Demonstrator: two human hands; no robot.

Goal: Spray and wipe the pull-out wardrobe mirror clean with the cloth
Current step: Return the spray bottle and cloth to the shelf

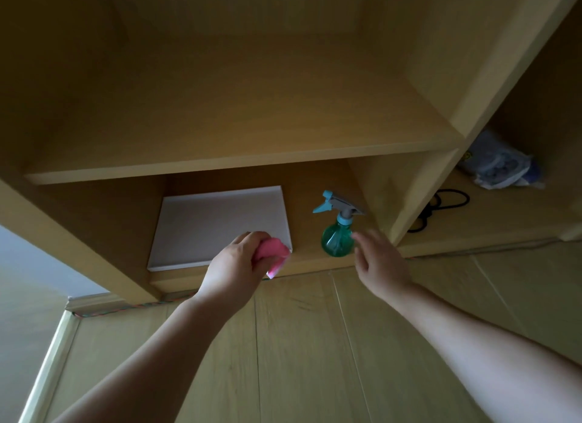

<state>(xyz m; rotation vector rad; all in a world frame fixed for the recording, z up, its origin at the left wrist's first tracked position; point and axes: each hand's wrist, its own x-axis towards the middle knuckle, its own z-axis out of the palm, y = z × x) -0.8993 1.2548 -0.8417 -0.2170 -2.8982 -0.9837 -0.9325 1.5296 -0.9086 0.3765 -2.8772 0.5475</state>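
From my seat I read this step as picking up the tools. My left hand [234,262], just left of centre in the lower middle of the frame, has its fingers curled round the bunched pink cloth [272,249], which sits over the near right corner of a flat white panel [214,224] lying in the bottom compartment. My right hand [378,259], a little right of centre, holds nothing. Its fingers are spread and relaxed, the tips just beside the round green belly of the spray bottle [336,233], and I cannot tell whether one touches it. The bottle stands upright on the compartment floor [310,262], its blue trigger head pointing toward the left of the frame. I would bring the right hand higher and close it round the neck under the trigger, not the smooth belly, because a nudge low down could tip the bottle against the divider [419,189] to its right. The index finger should land on the trigger, nozzle facing away from me. The mirror is not in view, so I would lift both tools clear of the shelf board [220,166] above before looking for it. A black cord [447,202] lies in the next bay to the right, well apart.
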